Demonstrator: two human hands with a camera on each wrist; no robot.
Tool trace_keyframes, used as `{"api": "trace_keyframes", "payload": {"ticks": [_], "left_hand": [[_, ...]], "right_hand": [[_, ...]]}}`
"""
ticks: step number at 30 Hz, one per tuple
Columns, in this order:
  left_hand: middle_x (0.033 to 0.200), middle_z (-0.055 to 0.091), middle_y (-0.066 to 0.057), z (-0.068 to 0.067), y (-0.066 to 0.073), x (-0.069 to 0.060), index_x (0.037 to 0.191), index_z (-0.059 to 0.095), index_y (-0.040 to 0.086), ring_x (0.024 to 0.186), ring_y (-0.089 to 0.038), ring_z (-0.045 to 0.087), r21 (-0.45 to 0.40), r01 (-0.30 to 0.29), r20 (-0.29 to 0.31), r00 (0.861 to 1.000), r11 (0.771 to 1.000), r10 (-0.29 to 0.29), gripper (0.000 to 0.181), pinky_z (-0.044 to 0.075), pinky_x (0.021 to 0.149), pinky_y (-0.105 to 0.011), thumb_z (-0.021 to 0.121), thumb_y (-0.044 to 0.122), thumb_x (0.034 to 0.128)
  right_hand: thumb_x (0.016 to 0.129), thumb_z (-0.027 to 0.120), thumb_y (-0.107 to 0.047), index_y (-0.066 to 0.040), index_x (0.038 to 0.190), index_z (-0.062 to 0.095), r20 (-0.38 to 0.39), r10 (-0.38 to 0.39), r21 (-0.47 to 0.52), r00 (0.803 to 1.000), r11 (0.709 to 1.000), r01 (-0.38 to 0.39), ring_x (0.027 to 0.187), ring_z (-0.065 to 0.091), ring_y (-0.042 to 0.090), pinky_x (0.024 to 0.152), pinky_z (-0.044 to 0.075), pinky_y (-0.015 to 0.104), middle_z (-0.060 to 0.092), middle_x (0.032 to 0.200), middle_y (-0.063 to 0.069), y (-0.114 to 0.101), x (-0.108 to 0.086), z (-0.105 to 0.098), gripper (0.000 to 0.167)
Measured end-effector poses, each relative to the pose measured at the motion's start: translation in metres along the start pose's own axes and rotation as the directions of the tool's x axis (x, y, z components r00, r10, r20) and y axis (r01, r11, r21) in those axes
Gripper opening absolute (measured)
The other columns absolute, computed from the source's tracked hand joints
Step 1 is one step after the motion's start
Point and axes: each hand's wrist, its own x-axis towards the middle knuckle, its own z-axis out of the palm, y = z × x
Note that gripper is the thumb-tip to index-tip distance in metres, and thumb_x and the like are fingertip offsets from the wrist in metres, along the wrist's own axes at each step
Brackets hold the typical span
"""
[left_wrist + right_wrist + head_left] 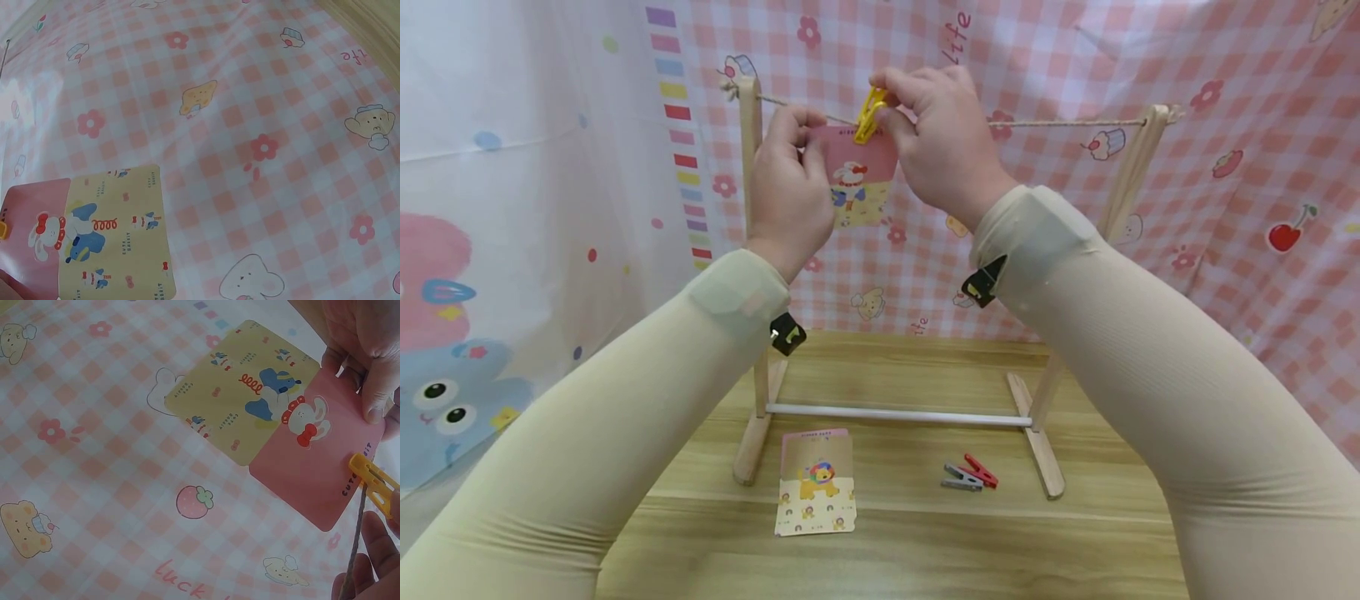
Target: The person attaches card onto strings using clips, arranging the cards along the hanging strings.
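A pink and yellow card with a white rabbit (859, 179) hangs upright at the rope (1037, 124). The left hand (793, 183) pinches its upper left corner between thumb and fingers. In the right hand (943, 133), thumb and fingers pinch a yellow clothespin (870, 115), whose jaws sit over the card's top edge at the rope. The right wrist view shows the card (281, 419), the yellow clothespin (369, 475) on its lettered edge and the left hand (369, 350) at a corner. In the left wrist view the card (112, 237) shows at lower left.
On the wooden table (895, 517) lie cards with a lion on top (816, 483), a grey clothespin (962, 478) and a red clothespin (981, 471). The wooden rack has a left post (750, 167), a right post (1131, 183) and a white lower bar (895, 414). Checked cloth (865, 275) hangs behind.
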Motion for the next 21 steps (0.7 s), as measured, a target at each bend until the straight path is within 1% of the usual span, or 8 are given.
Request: {"api": "trace_keyframes", "payload": {"ticks": [9, 16, 21], "left_hand": [[0.117, 0.065, -0.005, -0.0003, -0.0002, -0.0008, 0.135, 0.052, 0.014, 0.097, -0.009, 0.06, 0.001, 0.01, 0.007, 1.0, 1.0, -0.01, 0.026, 0.055, 0.086, -0.023, 0.04, 0.025, 0.1146], [0.115, 0.064, -0.005, 0.0, -0.0007, -0.0011, 0.135, 0.052, 0.012, 0.096, -0.009, 0.06, 0.003, -0.004, 0.008, 1.0, 1.0, 0.004, 0.026, 0.055, 0.084, -0.022, 0.04, 0.024, 0.1146], [0.115, 0.065, -0.005, 0.0001, -0.0011, -0.0014, 0.135, 0.052, 0.012, 0.096, -0.009, 0.06, 0.004, -0.011, 0.005, 1.0, 1.0, 0.011, 0.026, 0.055, 0.084, -0.022, 0.041, 0.024, 0.1144]], "right_hand": [[0.111, 0.053, -0.031, -0.027, 0.151, 0.059, 0.025, 0.021, -0.006, 0.999, 1.0, -0.021, 0.144, 0.04, 0.016, 0.118, 0.032, 0.027, 0.067, 0.141, -0.006, -0.0001, 0.001, 0.0004, 0.04], [0.112, 0.051, -0.032, -0.03, 0.155, 0.053, 0.041, 0.042, -0.006, 0.998, 0.999, -0.041, 0.146, 0.038, 0.015, 0.119, 0.032, 0.026, 0.063, 0.148, -0.006, -0.0007, 0.0008, 0.001, 0.043], [0.112, 0.05, -0.032, -0.03, 0.156, 0.051, 0.039, 0.04, -0.008, 0.998, 0.999, -0.04, 0.147, 0.036, 0.016, 0.121, 0.031, 0.027, 0.06, 0.151, -0.005, -0.0001, 0.0005, 0.0018, 0.044]]}}
